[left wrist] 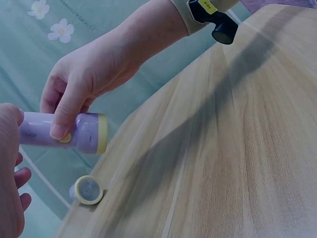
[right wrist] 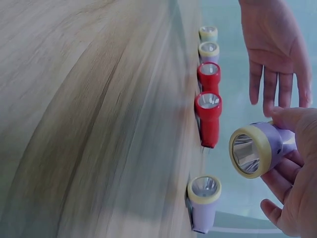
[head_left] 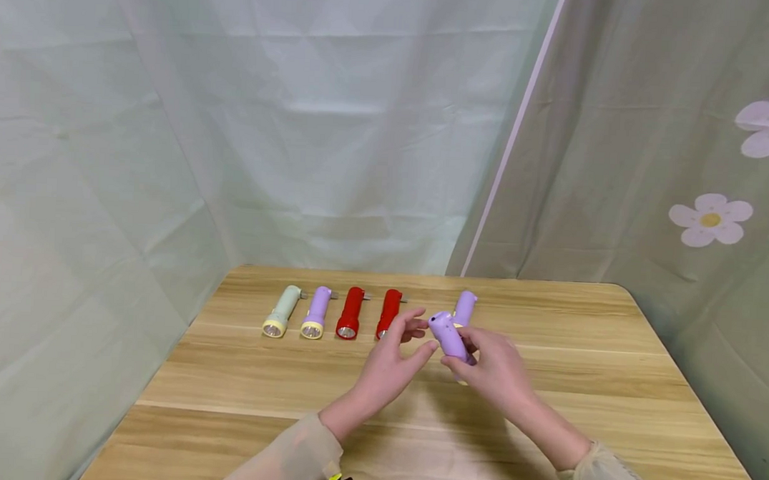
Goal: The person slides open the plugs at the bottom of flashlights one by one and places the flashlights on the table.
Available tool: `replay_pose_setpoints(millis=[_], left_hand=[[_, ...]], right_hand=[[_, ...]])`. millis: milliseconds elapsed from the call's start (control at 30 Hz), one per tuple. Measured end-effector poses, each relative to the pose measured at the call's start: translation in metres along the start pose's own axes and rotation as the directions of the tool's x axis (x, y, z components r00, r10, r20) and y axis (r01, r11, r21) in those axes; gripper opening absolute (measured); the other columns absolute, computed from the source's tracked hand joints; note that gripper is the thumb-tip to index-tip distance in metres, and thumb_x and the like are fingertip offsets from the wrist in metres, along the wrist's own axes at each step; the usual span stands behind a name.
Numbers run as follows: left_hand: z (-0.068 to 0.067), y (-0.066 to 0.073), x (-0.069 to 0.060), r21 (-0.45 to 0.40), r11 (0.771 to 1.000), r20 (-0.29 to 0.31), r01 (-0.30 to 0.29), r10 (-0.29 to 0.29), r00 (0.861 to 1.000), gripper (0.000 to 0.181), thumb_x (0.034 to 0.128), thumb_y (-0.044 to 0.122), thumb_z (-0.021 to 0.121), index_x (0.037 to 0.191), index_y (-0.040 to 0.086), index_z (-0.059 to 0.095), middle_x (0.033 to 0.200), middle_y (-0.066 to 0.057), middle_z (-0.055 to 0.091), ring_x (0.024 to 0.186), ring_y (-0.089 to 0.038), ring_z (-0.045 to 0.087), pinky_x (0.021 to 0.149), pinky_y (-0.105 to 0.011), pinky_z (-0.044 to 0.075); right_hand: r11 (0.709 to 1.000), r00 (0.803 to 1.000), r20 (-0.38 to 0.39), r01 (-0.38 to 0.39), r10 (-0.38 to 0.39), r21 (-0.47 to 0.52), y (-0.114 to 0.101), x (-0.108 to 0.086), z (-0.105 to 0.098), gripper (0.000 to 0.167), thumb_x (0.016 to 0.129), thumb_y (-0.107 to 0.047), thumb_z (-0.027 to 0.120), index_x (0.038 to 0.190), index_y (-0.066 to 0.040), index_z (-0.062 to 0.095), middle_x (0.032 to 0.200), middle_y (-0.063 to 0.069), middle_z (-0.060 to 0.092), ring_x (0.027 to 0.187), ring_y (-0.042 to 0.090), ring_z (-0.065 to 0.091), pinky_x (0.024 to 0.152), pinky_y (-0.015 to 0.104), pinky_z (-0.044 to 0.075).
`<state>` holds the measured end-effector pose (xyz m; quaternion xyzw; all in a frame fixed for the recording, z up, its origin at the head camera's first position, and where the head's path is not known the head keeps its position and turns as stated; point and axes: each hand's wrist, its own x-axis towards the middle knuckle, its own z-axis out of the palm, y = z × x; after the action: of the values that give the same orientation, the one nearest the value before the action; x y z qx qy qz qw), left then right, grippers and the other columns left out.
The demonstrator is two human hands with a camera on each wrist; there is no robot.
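Note:
My right hand grips a purple flashlight above the table, thumb on one side and fingers on the other. In the right wrist view its cream-rimmed lens faces the camera. Close to the tail end is my left hand, its fingers spread and loosely bent; the left wrist view shows the thumb side right at that end, and I cannot tell whether it touches. Behind the held flashlight, partly hidden, another purple flashlight lies on the table.
To the left lie a pale green flashlight, a purple one and two red ones, each with a small metal piece sticking out at the tail. The wooden table meets a hanging curtain at the back.

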<state>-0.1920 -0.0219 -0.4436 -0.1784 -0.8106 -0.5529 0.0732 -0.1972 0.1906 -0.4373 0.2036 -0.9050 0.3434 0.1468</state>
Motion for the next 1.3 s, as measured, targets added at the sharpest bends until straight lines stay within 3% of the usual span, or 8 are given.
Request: replay_pose_setpoints(millis=[300,500,667,967,1300], left_hand=[[0.002,0.002,0.002,0.09,0.996,-0.076,0.016,-0.009,0.997,0.058,0.0947,0.042,0.073,0.143,0.026,0.046,0.12,0.009,0.066,0.11,-0.013,0.061,0.095,-0.045,0.049],[0.006,0.0,0.004,0.14,0.99,-0.106,0.028,-0.013,0.994,0.057,0.0936,0.042,0.074,0.14,0.026,0.046,0.116,0.009,0.068,0.11,-0.018,0.063,0.093,-0.044,0.05],[0.009,0.0,0.005,0.142,0.989,-0.117,0.029,-0.012,0.993,0.055,0.0933,0.043,0.075,0.137,0.023,0.047,0.114,0.007,0.069,0.108,-0.022,0.065,0.089,-0.047,0.051],[0.013,-0.002,0.007,0.202,0.978,-0.138,0.045,-0.017,0.99,0.05,0.0929,0.043,0.075,0.131,0.026,0.048,0.103,0.009,0.068,0.094,-0.01,0.062,0.079,-0.037,0.048],[0.013,-0.004,0.006,0.21,0.977,-0.155,0.033,0.0,0.988,0.046,0.0933,0.045,0.074,0.129,0.026,0.05,0.101,0.009,0.069,0.093,-0.01,0.062,0.078,-0.037,0.046]], right_hand=[[0.999,0.998,-0.045,0.035,-0.037,-0.031,-0.003,0.003,0.009,0.03,0.079,-0.032,0.09,0.1,-0.022,0.072,0.078,-0.019,0.062,0.064,0.005,0.053,0.062,0.028,0.041],[0.998,0.998,-0.047,0.043,-0.046,-0.055,-0.002,0.005,0.012,0.027,0.08,-0.031,0.089,0.099,-0.024,0.071,0.075,-0.021,0.06,0.064,0.003,0.052,0.072,0.034,0.04],[0.997,0.998,-0.041,0.038,-0.041,-0.062,-0.003,0.005,0.012,0.025,0.081,-0.032,0.087,0.098,-0.024,0.071,0.073,-0.02,0.059,0.064,0.004,0.051,0.073,0.035,0.041],[0.995,0.996,-0.05,0.071,-0.075,-0.074,-0.006,0.006,0.015,0.024,0.081,-0.035,0.087,0.089,-0.026,0.066,0.069,-0.02,0.057,0.06,0.003,0.048,0.065,0.031,0.039],[0.99,0.993,-0.066,0.086,-0.093,-0.11,-0.006,0.006,0.017,0.026,0.08,-0.036,0.087,0.087,-0.026,0.064,0.067,-0.02,0.053,0.061,0.004,0.047,0.076,0.038,0.044]])
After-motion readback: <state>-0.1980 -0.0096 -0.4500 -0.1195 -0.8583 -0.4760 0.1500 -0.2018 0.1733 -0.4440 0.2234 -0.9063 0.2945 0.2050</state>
